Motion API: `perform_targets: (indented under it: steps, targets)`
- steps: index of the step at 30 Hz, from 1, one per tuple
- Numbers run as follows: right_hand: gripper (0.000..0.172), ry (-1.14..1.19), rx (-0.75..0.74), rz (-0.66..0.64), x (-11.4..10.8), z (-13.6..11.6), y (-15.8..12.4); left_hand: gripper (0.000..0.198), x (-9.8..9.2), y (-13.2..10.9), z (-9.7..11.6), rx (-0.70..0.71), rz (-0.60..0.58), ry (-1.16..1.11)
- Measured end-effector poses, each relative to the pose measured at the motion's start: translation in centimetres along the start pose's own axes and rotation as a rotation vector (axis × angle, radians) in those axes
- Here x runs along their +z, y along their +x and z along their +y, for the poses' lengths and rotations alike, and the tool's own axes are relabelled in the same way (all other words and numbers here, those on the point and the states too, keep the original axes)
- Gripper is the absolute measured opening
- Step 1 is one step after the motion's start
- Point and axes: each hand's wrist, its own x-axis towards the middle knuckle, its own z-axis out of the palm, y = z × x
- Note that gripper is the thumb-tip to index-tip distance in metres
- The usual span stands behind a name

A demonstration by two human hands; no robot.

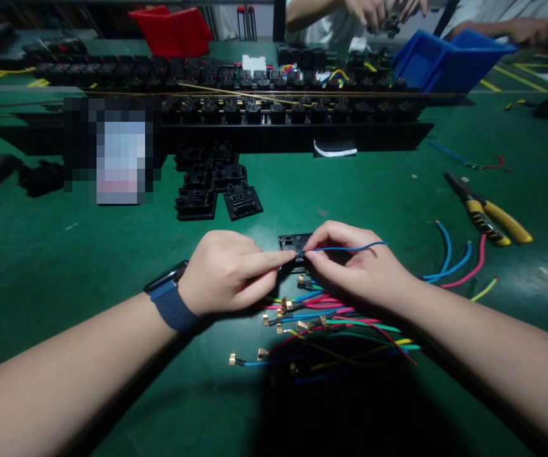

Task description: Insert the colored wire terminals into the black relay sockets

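Right grip (368, 261) pinched on blue wire (335, 248) at black plastic socket (293, 244), seemingly unfinished; gold-tipped multicoloured wires (297, 317) remain toward worktop (88, 260)'s near edge.

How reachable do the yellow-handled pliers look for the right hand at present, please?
Probably yes: only some loose wires seem to lie between the right hand and the pliers, though it would likely have to release the blue wire first.

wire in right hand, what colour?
The wire is blue; it shows in the head view.
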Motion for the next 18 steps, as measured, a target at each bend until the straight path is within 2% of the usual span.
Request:
perform_targets:
  steps: [9, 18]
  targets:
    - [0.004, -0.003, -0.009, -0.008, -0.08, -0.08, 0.06, 0.030, -0.24, 0.14, -0.52, -0.056, -0.078, -0.131]
    - [0.004, -0.006, -0.012, -0.003, -0.09, -0.05, 0.01, 0.030, 0.03, -0.24, -0.70, 0.047, -0.008, -0.031]
